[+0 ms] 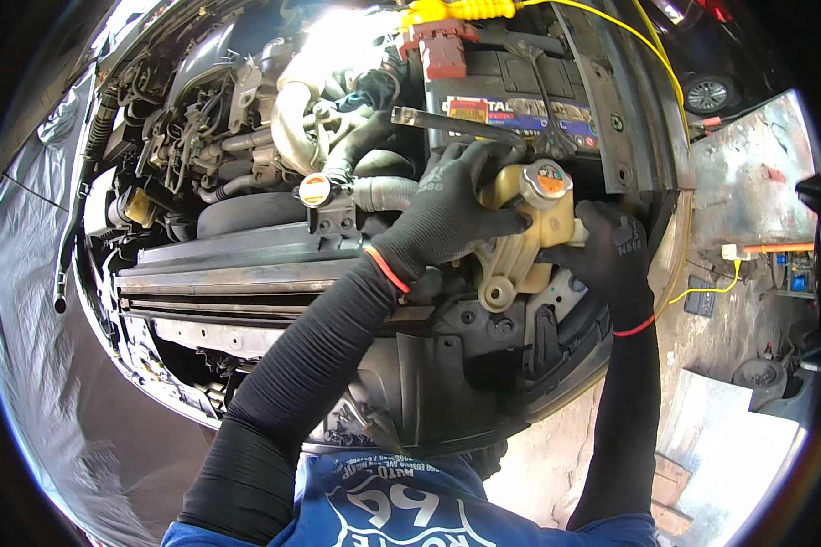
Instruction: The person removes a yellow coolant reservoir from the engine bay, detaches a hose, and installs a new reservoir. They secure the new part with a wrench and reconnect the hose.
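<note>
A yellowed plastic coolant reservoir [556, 223] with a metal cap [548, 180] sits tilted in the front corner of an open engine bay. My left hand [456, 208], in a black knit glove, closes on its left side, thumb across the front. From the other side my right hand [616, 248], gloved alike, has its fingers curled against the tank's right edge. The fingertips of that hand are partly hidden. A mounting lug [496, 294] with a round hole points down from the tank. Behind my left fingers lies a dark bar [461, 125] with a metal end.
Beyond the tank stands a battery [511, 77] with a red terminal cover [443, 53]. A yellow work light [461, 9] trails a yellow cord. Left are the radiator cap [315, 190], a ribbed hose [383, 193] and engine parts. A grey cover [55, 301] drapes the car's side.
</note>
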A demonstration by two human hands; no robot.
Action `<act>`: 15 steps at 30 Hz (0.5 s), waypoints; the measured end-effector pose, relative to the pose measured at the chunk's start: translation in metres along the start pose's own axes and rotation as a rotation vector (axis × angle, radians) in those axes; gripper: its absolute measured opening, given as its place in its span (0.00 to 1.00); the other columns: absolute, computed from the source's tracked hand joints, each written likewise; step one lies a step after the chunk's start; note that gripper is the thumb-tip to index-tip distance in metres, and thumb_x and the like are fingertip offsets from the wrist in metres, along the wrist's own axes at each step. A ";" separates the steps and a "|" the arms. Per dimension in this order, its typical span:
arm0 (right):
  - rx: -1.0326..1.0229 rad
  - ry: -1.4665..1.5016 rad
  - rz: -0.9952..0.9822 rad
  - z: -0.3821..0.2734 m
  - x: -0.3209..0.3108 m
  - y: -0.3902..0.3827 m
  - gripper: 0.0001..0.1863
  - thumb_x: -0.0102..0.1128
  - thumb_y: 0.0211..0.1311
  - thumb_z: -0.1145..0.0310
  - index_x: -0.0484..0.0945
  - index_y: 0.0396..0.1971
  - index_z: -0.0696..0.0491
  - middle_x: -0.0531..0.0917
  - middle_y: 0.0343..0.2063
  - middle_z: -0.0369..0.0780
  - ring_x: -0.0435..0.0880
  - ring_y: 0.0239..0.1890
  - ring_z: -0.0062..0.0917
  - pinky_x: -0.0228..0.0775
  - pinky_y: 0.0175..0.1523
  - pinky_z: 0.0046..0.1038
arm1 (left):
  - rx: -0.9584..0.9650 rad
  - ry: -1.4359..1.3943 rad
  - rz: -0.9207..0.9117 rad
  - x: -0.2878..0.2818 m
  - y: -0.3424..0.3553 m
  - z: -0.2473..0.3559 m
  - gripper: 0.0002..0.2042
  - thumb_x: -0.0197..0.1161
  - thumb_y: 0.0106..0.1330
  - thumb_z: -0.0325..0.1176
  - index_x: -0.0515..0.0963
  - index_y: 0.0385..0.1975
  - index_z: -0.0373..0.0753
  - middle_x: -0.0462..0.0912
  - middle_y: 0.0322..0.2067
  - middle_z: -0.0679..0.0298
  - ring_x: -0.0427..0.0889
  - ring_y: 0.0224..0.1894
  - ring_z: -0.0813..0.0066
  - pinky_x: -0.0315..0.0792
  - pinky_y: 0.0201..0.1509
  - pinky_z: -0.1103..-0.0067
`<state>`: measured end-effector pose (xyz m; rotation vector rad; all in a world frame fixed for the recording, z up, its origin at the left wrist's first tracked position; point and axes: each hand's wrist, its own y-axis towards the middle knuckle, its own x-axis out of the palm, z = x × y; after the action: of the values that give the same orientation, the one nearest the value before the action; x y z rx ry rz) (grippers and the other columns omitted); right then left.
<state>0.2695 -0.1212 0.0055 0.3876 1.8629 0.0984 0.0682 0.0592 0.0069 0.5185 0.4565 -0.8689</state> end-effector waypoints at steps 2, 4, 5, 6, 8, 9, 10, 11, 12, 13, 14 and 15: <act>-0.005 0.008 -0.006 -0.001 -0.002 0.001 0.29 0.87 0.38 0.53 0.82 0.37 0.54 0.85 0.32 0.45 0.86 0.36 0.44 0.76 0.41 0.44 | 0.022 -0.180 -0.049 -0.001 -0.001 0.001 0.38 0.81 0.59 0.37 0.70 0.69 0.34 0.76 0.62 0.49 0.76 0.65 0.59 0.71 0.70 0.68; -0.008 -0.052 -0.008 -0.002 -0.004 0.002 0.34 0.85 0.37 0.43 0.83 0.37 0.53 0.86 0.32 0.43 0.86 0.34 0.41 0.74 0.39 0.42 | -0.059 -0.120 -0.059 0.001 -0.008 0.002 0.38 0.79 0.63 0.34 0.66 0.71 0.32 0.74 0.63 0.51 0.74 0.67 0.65 0.71 0.70 0.70; -0.013 -0.071 -0.012 -0.003 -0.004 0.002 0.37 0.84 0.37 0.37 0.84 0.37 0.53 0.86 0.31 0.42 0.86 0.33 0.39 0.74 0.38 0.41 | -0.050 -0.157 -0.041 0.005 -0.011 0.003 0.37 0.78 0.64 0.34 0.66 0.70 0.31 0.74 0.63 0.51 0.75 0.67 0.65 0.71 0.71 0.70; 0.015 -0.063 -0.023 -0.004 -0.004 0.003 0.36 0.83 0.37 0.36 0.83 0.35 0.53 0.85 0.30 0.41 0.86 0.32 0.38 0.73 0.37 0.40 | -0.077 -0.197 -0.015 0.009 -0.013 0.002 0.37 0.78 0.64 0.33 0.66 0.70 0.30 0.73 0.64 0.50 0.75 0.67 0.66 0.72 0.71 0.71; 0.004 -0.073 -0.002 -0.004 -0.002 0.001 0.36 0.82 0.38 0.35 0.83 0.35 0.53 0.85 0.30 0.41 0.86 0.32 0.38 0.73 0.37 0.40 | -0.074 -0.146 0.009 0.015 -0.017 -0.002 0.37 0.76 0.65 0.31 0.65 0.71 0.29 0.73 0.65 0.51 0.75 0.67 0.67 0.71 0.72 0.71; -0.010 -0.076 0.017 -0.004 -0.001 0.001 0.36 0.82 0.38 0.35 0.82 0.35 0.53 0.85 0.30 0.41 0.86 0.32 0.38 0.73 0.37 0.40 | -0.140 -0.221 -0.019 0.018 -0.017 -0.003 0.36 0.75 0.66 0.30 0.64 0.71 0.29 0.73 0.65 0.51 0.74 0.67 0.68 0.71 0.72 0.71; -0.009 -0.071 0.022 -0.004 -0.001 0.000 0.36 0.82 0.39 0.35 0.83 0.36 0.53 0.85 0.31 0.41 0.86 0.32 0.37 0.73 0.37 0.41 | -0.133 -0.299 -0.022 0.020 -0.016 -0.005 0.36 0.74 0.66 0.29 0.63 0.71 0.29 0.73 0.66 0.52 0.74 0.68 0.68 0.70 0.73 0.71; -0.012 -0.068 0.027 -0.003 0.000 0.000 0.36 0.82 0.39 0.35 0.83 0.36 0.53 0.86 0.31 0.41 0.86 0.33 0.37 0.74 0.38 0.41 | -0.144 -0.383 -0.010 0.023 -0.016 -0.005 0.36 0.73 0.66 0.28 0.63 0.72 0.30 0.73 0.66 0.52 0.74 0.68 0.68 0.69 0.73 0.71; -0.025 -0.068 0.020 -0.002 0.000 0.000 0.36 0.82 0.40 0.35 0.83 0.37 0.53 0.86 0.32 0.42 0.87 0.34 0.37 0.75 0.39 0.41 | -0.155 -0.468 0.002 0.027 -0.016 -0.004 0.35 0.72 0.67 0.27 0.62 0.72 0.30 0.73 0.66 0.52 0.73 0.68 0.69 0.69 0.74 0.72; -0.015 -0.058 -0.013 0.000 0.000 0.000 0.33 0.83 0.40 0.41 0.83 0.37 0.53 0.86 0.32 0.43 0.86 0.34 0.39 0.75 0.40 0.42 | -0.184 -0.563 0.025 0.032 -0.019 -0.002 0.35 0.70 0.67 0.26 0.61 0.72 0.30 0.73 0.66 0.53 0.73 0.68 0.69 0.68 0.74 0.72; -0.017 -0.053 -0.055 0.002 -0.001 0.001 0.30 0.84 0.40 0.47 0.82 0.37 0.53 0.85 0.32 0.44 0.86 0.35 0.41 0.76 0.41 0.42 | -0.188 -0.594 0.072 0.040 -0.020 0.002 0.34 0.69 0.67 0.26 0.62 0.72 0.30 0.73 0.65 0.51 0.72 0.68 0.65 0.67 0.74 0.70; -0.036 -0.042 -0.059 0.003 -0.003 0.002 0.28 0.86 0.41 0.53 0.82 0.38 0.54 0.85 0.31 0.45 0.86 0.36 0.43 0.76 0.41 0.43 | -0.190 -0.625 0.119 0.046 -0.023 0.004 0.34 0.68 0.67 0.27 0.62 0.72 0.30 0.73 0.64 0.50 0.72 0.68 0.61 0.66 0.74 0.69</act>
<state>0.2738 -0.1203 0.0076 0.3076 1.8276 0.0830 0.0765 0.0171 -0.0212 0.0811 -0.0649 -0.8141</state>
